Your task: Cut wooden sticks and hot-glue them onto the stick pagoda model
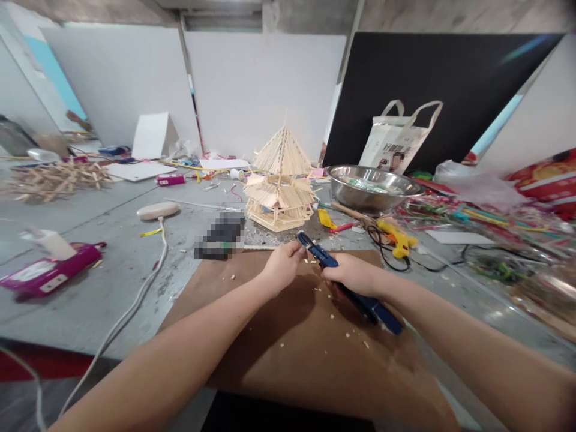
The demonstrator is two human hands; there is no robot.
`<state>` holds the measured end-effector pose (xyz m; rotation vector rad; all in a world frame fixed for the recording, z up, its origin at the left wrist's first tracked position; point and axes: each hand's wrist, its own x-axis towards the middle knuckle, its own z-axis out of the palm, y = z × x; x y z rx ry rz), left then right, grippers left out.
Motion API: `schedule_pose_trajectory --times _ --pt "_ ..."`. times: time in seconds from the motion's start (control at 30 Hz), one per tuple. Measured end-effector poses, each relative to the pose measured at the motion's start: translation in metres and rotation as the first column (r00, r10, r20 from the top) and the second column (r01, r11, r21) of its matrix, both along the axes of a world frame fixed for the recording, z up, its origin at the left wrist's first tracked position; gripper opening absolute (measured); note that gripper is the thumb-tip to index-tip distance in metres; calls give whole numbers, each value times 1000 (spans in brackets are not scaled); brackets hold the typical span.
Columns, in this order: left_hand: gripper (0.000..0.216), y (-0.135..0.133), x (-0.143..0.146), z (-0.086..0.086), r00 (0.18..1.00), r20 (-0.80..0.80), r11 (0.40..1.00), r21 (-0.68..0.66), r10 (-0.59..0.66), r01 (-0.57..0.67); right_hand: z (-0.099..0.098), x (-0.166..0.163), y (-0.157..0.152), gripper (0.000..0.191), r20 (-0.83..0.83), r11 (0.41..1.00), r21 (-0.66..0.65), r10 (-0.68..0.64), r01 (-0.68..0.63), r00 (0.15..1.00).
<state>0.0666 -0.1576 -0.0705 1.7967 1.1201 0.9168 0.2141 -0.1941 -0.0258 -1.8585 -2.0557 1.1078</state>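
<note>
My right hand point(353, 275) is closed round the blue-handled cutting pliers point(378, 309), whose dark jaws point(310, 245) point up and left. My left hand point(283, 264) is pinched just left of the jaws, holding something too small to make out. Both hands hover over a brown cardboard sheet point(306, 354) strewn with tiny wood chips. Just beyond stands a small pagoda model point(279, 183) built of wooden sticks.
A steel bowl point(373, 189) and a yellow glue gun point(396, 239) with its black cord lie to the right, amid coloured sticks and plastic. A paper bag point(398, 138) leans on a black board. Left: a stick pile point(56, 179), pink packets point(49, 270), white cable point(135, 300).
</note>
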Motion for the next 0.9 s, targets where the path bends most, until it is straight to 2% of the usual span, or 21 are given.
schedule_pose_trajectory --times 0.1,0.2,0.33,0.4,0.43,0.5,0.57,0.6,0.67,0.73,0.9 --pt "23 -3 1 2 994 108 991 -127 -29 43 -2 1 -1 5 19 1000 25 -15 14 1000" --pt "23 -5 -1 6 981 182 958 -263 -68 115 -2 0 -3 8 60 995 84 -50 45 997" --pt "25 -5 -4 6 980 173 915 -372 -100 159 -4 0 -6 11 97 985 155 -85 69 992" --pt "26 -4 -3 3 988 115 934 -331 -105 137 -7 0 -5 8 108 984 157 -101 83 989" --pt "26 -3 -2 0 993 68 957 -265 -101 116 -9 1 -5 7 111 985 147 -109 92 988" --pt "25 -1 -1 -5 995 -67 996 -67 -69 64 -12 1 -3 7 109 989 104 -121 109 987" --pt "25 0 -1 -9 974 -227 994 113 10 16 -15 0 0 10 89 992 44 -122 118 989" --pt "25 0 -1 -11 953 -297 987 162 57 -8 -16 0 2 12 72 993 10 -118 118 990" --pt "28 1 -3 -12 915 -385 982 183 120 -52 -17 -1 6 16 27 993 -56 -106 107 994" --pt "29 3 -4 -11 916 -380 983 169 131 -70 -17 -3 10 16 -18 990 -107 -96 93 995" --pt "25 8 -3 -9 988 -145 998 -1 57 -58 -17 -4 14 12 -76 984 -156 -96 83 992"
